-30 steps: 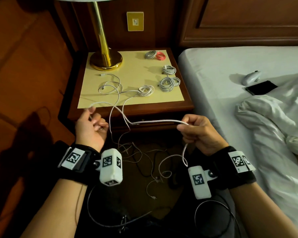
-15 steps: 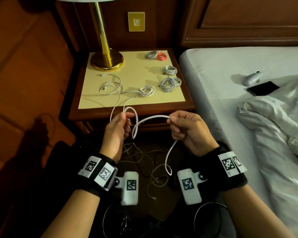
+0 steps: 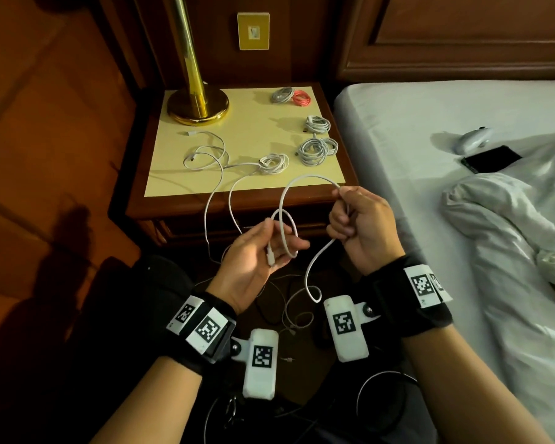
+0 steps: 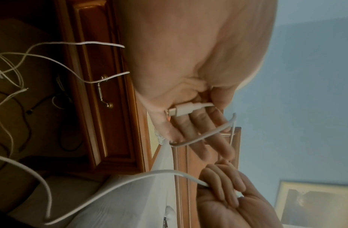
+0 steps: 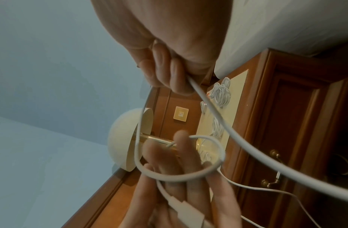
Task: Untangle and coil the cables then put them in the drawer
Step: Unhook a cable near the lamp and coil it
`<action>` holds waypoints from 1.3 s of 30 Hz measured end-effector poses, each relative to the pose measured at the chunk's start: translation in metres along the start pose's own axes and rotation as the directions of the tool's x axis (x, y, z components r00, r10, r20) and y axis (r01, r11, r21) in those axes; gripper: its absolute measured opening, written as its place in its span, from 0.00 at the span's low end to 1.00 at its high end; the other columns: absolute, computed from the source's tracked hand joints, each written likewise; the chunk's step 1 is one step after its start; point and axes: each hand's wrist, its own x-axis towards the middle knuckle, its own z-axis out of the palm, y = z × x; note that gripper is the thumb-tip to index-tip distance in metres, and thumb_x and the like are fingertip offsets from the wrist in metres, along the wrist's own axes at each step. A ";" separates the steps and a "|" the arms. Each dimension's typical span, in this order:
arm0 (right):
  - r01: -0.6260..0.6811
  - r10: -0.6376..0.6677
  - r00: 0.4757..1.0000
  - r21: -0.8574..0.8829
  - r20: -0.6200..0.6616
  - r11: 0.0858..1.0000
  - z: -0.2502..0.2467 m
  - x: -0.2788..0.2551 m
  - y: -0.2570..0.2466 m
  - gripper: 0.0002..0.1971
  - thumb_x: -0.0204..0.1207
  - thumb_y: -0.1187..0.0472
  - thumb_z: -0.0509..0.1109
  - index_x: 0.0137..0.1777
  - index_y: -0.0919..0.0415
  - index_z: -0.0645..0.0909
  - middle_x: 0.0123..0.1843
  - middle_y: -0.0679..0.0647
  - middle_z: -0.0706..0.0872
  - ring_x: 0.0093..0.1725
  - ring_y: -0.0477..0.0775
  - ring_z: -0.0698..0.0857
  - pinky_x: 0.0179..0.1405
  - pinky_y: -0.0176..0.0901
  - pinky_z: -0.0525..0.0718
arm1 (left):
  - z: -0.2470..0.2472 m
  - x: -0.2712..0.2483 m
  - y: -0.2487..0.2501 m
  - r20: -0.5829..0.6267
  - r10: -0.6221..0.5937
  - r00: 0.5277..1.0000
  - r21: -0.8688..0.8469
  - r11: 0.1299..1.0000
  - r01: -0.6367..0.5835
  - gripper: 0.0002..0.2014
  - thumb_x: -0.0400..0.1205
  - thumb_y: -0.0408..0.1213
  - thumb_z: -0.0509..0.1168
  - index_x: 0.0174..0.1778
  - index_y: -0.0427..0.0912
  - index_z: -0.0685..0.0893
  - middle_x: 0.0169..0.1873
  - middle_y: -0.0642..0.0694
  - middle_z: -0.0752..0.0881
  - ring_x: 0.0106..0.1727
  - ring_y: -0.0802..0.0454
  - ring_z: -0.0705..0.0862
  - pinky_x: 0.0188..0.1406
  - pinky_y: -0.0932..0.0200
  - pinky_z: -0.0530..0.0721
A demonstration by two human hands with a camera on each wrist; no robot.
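Bedside floor, dim, is carrying loose cable tails. Left hand [image 3: 259,251], palm up, is pinning the white cable [image 3: 305,179] plug under its thumb, plug pointing toward the wrist, one loop now lying over straight fingers. Right hand [image 3: 359,225] is gripping the cable, arching it higher than before. Nightstand [image 3: 244,203] beyond is bearing coiled cables [image 3: 316,149] along its right edge.

You hold a white cable [image 3: 297,184] arched between both hands, one loop round your left fingers, its plug in your palm. Five coiled cables [image 3: 314,149] and one loose cable [image 3: 205,155] lie on the worktop [image 3: 253,129]; the drawer [image 4: 110,95] is closed.
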 end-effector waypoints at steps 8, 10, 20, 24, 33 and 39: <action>0.024 -0.023 0.993 0.009 -0.117 1.000 -0.013 0.010 -0.006 0.11 0.84 0.68 0.58 0.40 0.66 0.77 0.20 0.51 0.67 0.15 0.45 0.60 0.18 0.31 0.57 | -0.011 0.004 0.015 -0.022 -0.052 0.998 0.071 0.996 0.053 0.19 0.88 0.45 0.52 0.37 0.39 0.79 0.15 0.51 0.67 0.15 0.57 0.64 0.33 0.62 0.80; 0.020 -0.023 0.991 -0.026 -0.128 0.999 -0.019 0.011 -0.007 0.11 0.83 0.67 0.59 0.40 0.66 0.79 0.20 0.51 0.66 0.15 0.45 0.60 0.19 0.32 0.57 | -0.014 0.007 0.019 -0.017 -0.070 0.997 0.103 0.992 0.071 0.20 0.87 0.45 0.53 0.32 0.40 0.78 0.16 0.51 0.66 0.16 0.56 0.63 0.35 0.62 0.78; -0.100 0.049 0.981 -0.272 -0.188 0.957 -0.048 -0.004 0.022 0.09 0.81 0.65 0.65 0.39 0.63 0.81 0.22 0.52 0.69 0.17 0.46 0.61 0.17 0.33 0.58 | -0.024 0.003 0.024 -0.094 -0.157 0.983 -0.237 0.963 0.131 0.24 0.88 0.46 0.51 0.27 0.43 0.74 0.14 0.52 0.63 0.15 0.57 0.63 0.45 0.58 0.78; -0.239 0.174 0.967 -0.431 -0.185 0.870 -0.047 -0.019 0.048 0.12 0.80 0.64 0.69 0.35 0.59 0.75 0.24 0.54 0.71 0.17 0.45 0.63 0.16 0.33 0.58 | -0.028 0.008 0.035 -0.199 -0.073 0.977 -0.274 0.962 0.016 0.20 0.88 0.49 0.53 0.33 0.43 0.77 0.17 0.53 0.63 0.17 0.58 0.61 0.43 0.61 0.73; 0.071 0.220 0.962 -0.926 0.162 0.370 0.010 -0.037 0.042 0.08 0.78 0.59 0.72 0.38 0.59 0.85 0.23 0.47 0.81 0.17 0.36 0.77 0.20 0.24 0.71 | -0.013 0.014 0.029 -0.203 0.224 0.953 0.372 0.918 -0.137 0.16 0.89 0.40 0.54 0.44 0.40 0.84 0.23 0.51 0.73 0.26 0.56 0.72 0.40 0.59 0.71; 0.249 0.258 0.885 -0.862 0.387 0.441 0.023 -0.039 0.024 0.05 0.79 0.64 0.70 0.49 0.56 0.87 0.31 0.45 0.85 0.32 0.43 0.83 0.37 0.40 0.84 | -0.014 0.006 0.022 -0.096 0.181 0.979 0.674 0.735 -0.070 0.19 0.89 0.43 0.53 0.41 0.43 0.88 0.39 0.50 0.89 0.43 0.63 0.85 0.50 0.66 0.75</action>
